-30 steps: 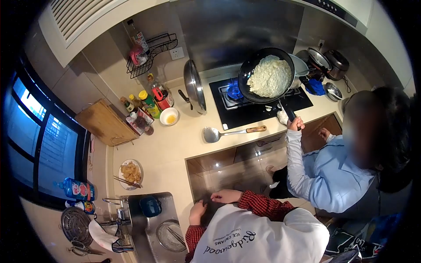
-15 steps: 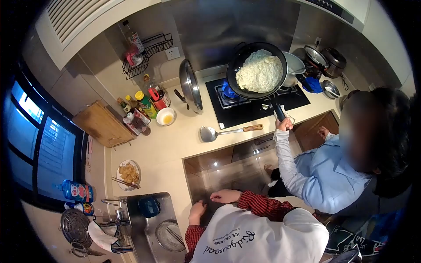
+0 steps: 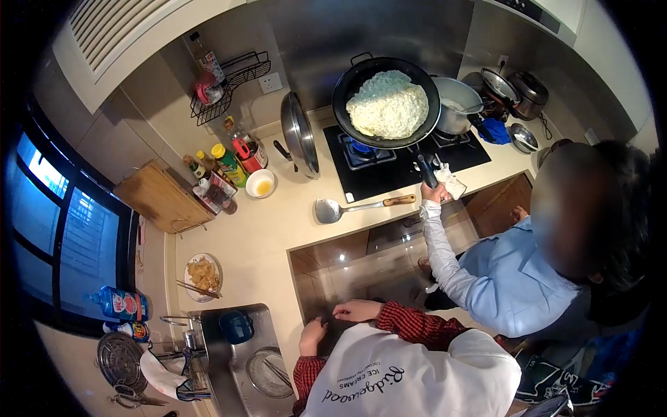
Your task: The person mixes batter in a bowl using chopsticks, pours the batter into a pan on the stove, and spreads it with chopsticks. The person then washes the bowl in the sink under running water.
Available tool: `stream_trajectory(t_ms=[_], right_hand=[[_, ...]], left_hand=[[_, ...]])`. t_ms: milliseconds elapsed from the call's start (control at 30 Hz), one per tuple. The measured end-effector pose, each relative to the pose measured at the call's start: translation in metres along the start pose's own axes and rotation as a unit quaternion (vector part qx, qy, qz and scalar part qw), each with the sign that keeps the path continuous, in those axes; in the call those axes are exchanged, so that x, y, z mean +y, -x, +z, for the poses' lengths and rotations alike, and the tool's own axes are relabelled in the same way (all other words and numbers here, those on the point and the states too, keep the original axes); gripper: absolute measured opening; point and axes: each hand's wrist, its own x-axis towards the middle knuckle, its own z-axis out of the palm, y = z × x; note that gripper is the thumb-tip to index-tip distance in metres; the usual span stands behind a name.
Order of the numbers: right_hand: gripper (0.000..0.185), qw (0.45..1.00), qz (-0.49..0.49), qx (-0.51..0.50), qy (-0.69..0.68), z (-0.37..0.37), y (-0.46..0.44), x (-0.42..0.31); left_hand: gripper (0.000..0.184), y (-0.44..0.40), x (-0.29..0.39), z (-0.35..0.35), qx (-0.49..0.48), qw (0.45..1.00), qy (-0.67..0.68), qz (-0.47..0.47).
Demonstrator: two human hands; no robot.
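My left hand (image 3: 313, 337) is by the counter edge next to the sink, loosely bent and with nothing in it. My right hand (image 3: 357, 311) hangs in front of my white apron (image 3: 417, 368), fingers relaxed and holding nothing. Both of my sleeves are red and black. Across from me, a co-worker's hand (image 3: 435, 193) grips the handle of a black wok (image 3: 340, 104). The wok is tilted and raised over the lit burner (image 3: 361, 149). A pale, egg-like pancake (image 3: 389, 108) lies in it. A spatula (image 3: 330, 210) with a wooden handle rests on the counter.
At the left are a plate of food (image 3: 189, 283) with chopsticks and a sink (image 3: 240, 382). A small bowl (image 3: 251, 182), bottles, an upright lid (image 3: 300, 135) and a cutting board (image 3: 156, 198) stand along the wall. A pot (image 3: 455, 124) sits on the right burner.
The co-worker's hand has moved the wok to the left, and the pancake has shifted with it. A whitish cloth beside that hand shows more. My hands stay where they were.
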Motion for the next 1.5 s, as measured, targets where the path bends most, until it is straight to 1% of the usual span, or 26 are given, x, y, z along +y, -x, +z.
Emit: stream_trajectory(t_ms=[267, 533, 767, 833, 900, 933, 967, 1000, 1033, 1067, 1100, 1133, 1200, 1267, 1333, 1367, 1400, 1467, 1500], right_hand=[[0.029, 1.0, 0.001, 0.0, 0.003, 0.0, 0.002, 0.002], [0.029, 1.0, 0.007, 0.002, 0.003, -0.002, 0.002, 0.005], [0.03, 1.0, 0.006, -0.006, 0.001, -0.004, -0.001, 0.004], [0.03, 1.0, 0.0, -0.025, 0.004, -0.004, -0.006, 0.0], [0.028, 1.0, -0.022, -0.017, 0.007, -0.002, -0.019, -0.012], [0.028, 0.998, -0.032, -0.053, 0.015, 0.004, -0.032, -0.011], [0.027, 0.996, -0.07, -0.053, -0.026, 0.013, -0.049, -0.009], [0.026, 0.99, -0.108, -0.056, -0.067, 0.023, -0.067, -0.012], [0.025, 0.989, -0.091, -0.094, -0.076, 0.029, -0.085, -0.021], [0.024, 0.985, -0.072, -0.13, -0.082, 0.035, -0.105, -0.035], [0.024, 0.979, -0.155, -0.112, -0.069, 0.053, -0.136, -0.032], [0.024, 0.965, -0.236, -0.092, -0.065, 0.075, -0.165, -0.03], [0.024, 0.983, -0.119, -0.133, 0.047, 0.091, -0.192, -0.101], [0.028, 0.977, -0.162, -0.139, -0.01, 0.145, -0.253, -0.104], [0.035, 0.965, -0.232, -0.114, 0.031, 0.185, -0.311, -0.121], [0.038, 0.953, -0.285, -0.024, 0.103, 0.208, -0.341, -0.122], [0.042, 0.925, -0.331, 0.068, 0.173, 0.227, -0.364, -0.124], [0.046, 0.967, -0.189, -0.022, 0.167, 0.239, -0.387, -0.157], [0.041, 0.96, -0.21, -0.019, 0.185, 0.251, -0.402, -0.155]], left_hand=[[0.036, -0.005, -0.002, 0.005, -0.021, 1.0, -0.009, 0.002], [0.036, -0.007, 0.0, 0.005, -0.001, 1.0, -0.003, 0.016], [0.035, -0.007, 0.001, 0.003, -0.007, 1.0, 0.001, 0.009], [0.033, -0.004, 0.0, 0.003, 0.029, 0.999, 0.015, 0.015], [0.033, -0.001, -0.002, 0.0, 0.044, 0.998, 0.046, 0.004], [0.033, 0.006, -0.007, -0.002, 0.055, 0.996, 0.07, 0.0], [0.033, 0.016, -0.012, -0.003, 0.087, 0.989, 0.116, -0.013], [0.034, 0.024, -0.017, -0.004, 0.126, 0.978, 0.162, -0.027], [0.034, 0.04, -0.014, -0.012, 0.151, 0.968, 0.186, -0.067], [0.033, 0.061, -0.007, -0.024, 0.221, 0.93, 0.283, -0.078], [0.033, 0.079, -0.009, -0.025, 0.293, 0.878, 0.37, -0.084], [0.033, 0.091, -0.024, -0.011, 0.318, 0.858, 0.386, -0.117], [0.032, 0.111, -0.063, 0.019, 0.373, 0.84, 0.372, -0.129], [0.032, 0.143, -0.081, 0.043, 0.405, 0.806, 0.388, -0.192], [0.027, 0.158, -0.111, 0.082, 0.485, 0.742, 0.407, -0.222], [0.026, 0.164, -0.121, 0.098, 0.507, 0.716, 0.407, -0.254], [0.026, 0.175, -0.125, 0.097, 0.515, 0.704, 0.41, -0.266], [0.025, 0.202, -0.12, 0.078, 0.486, 0.677, 0.472, -0.288], [0.024, 0.209, -0.117, 0.066, 0.479, 0.676, 0.476, -0.294]])
